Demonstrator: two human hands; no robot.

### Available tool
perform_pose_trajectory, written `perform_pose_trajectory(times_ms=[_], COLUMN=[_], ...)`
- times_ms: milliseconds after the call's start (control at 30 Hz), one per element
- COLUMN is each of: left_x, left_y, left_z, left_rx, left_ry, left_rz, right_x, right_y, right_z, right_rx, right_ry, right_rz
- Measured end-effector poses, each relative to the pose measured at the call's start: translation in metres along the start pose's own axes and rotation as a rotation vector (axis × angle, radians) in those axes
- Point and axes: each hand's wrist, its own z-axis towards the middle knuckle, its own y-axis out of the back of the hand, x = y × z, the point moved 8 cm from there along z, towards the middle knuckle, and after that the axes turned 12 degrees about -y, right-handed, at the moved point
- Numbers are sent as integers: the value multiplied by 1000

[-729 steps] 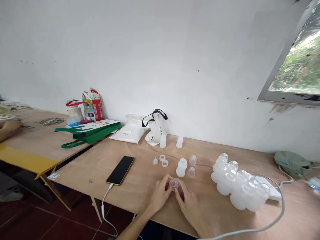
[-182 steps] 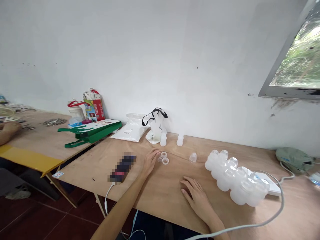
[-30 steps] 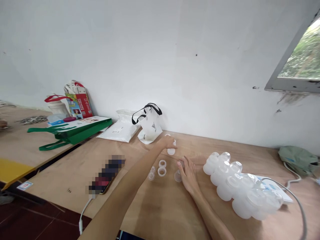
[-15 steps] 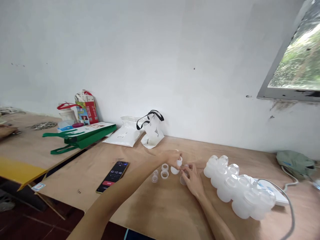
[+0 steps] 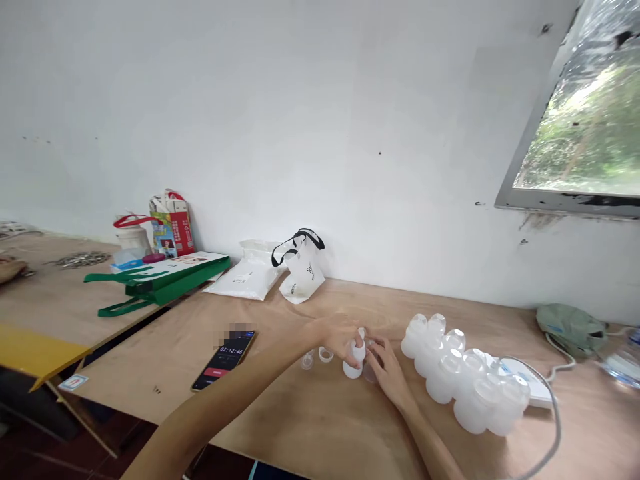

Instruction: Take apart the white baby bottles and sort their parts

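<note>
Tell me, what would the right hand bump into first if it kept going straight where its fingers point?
Probably the clear plastic cap right by its fingertips, though depth is hard to judge here and they may already touch. The right hand would likely reach the white plastic bottle just after.

Left hand [image 5: 339,335]: holding frosted plastic bottle [image 5: 353,363]. Right hand [image 5: 389,373]: just beside clear plastic cup [image 5: 370,372]. Further right of it: cluster of frosted bottles [image 5: 450,373].

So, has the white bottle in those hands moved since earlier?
Yes: the bottle stood by the wall; now it's further forward, toward the person, in the left hand.
</note>
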Motion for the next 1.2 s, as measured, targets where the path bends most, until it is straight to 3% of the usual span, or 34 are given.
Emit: perform_pose_trajectory(times_ms=[100,167,267,300,367,500,633,733,900,1067,1200], left_x=[-17,-14,11,26,53,72,71,67,62,60,58], left_y=[10,19,22,21,3,-40,-61,-65,-71,-75,-75], left_z=[-15,-34,-76,-96,-135,-174,-183,-182,-179,-179,-178], left_rx=[-19,-113,-330,-464,-592,-537,-415,-353,-306,-286,-251], left_ry=[-172,-153,51,187,440,570,551,529,534,540,525], left_rz=[-127,-160,-166,-220,-277,-279,-274,-239,-194,-140,-110], right_x=[-3,-5,-6,-5,-3,5,17,34,52,39,34], right_y=[3,5,9,11,15,25,33,25,-14,-39,-42], right_z=[1,2,1,1,-1,-9,-20,-34,-74,-93,-92], right_rx=[-28,-55,-100,-117,-159,-286,-359,-246,109,220,208], right_ry=[-19,-32,-39,-36,-25,-8,23,101,180,188,167], right_rz=[17,30,49,53,59,48,-7,-54,-218,-384,-438])
